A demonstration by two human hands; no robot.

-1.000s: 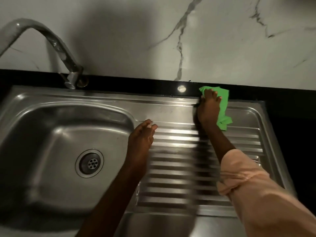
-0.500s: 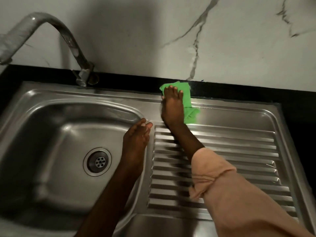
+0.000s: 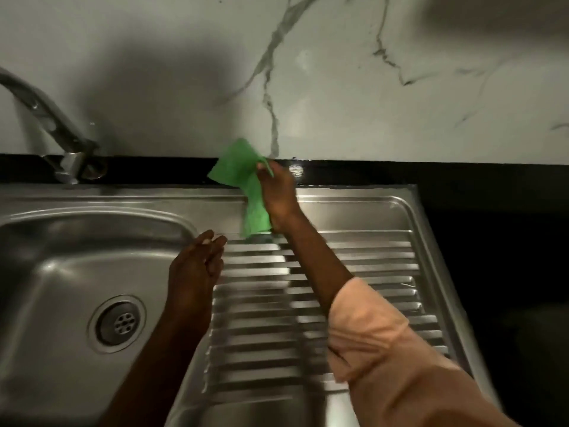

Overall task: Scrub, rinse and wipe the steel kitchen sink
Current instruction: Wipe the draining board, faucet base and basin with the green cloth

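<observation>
Basin (image 3: 61, 272) sat left, drainboard (image 3: 354, 272) right, tap (image 3: 55, 134) behind the basin, drain (image 3: 118, 323) in it, wall (image 3: 338, 87) behind the lot.

Pretty clearly a home kitchen: there's a stainless steel sink (image 3: 77, 241) with a round drain (image 3: 118, 323) and a ribbed steel drainboard (image 3: 369, 266), set into a glossy black countertop (image 3: 462, 175), with a curved chrome tap (image 3: 46, 118) and a white marble-veined wall (image 3: 338, 87) behind it.

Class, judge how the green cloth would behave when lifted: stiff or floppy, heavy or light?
Probably floppy: the green cloth droops and folds below the right hand gripping it. Likely light, since one pinch holds it. It may be damp, but that cannot be seen.
</observation>
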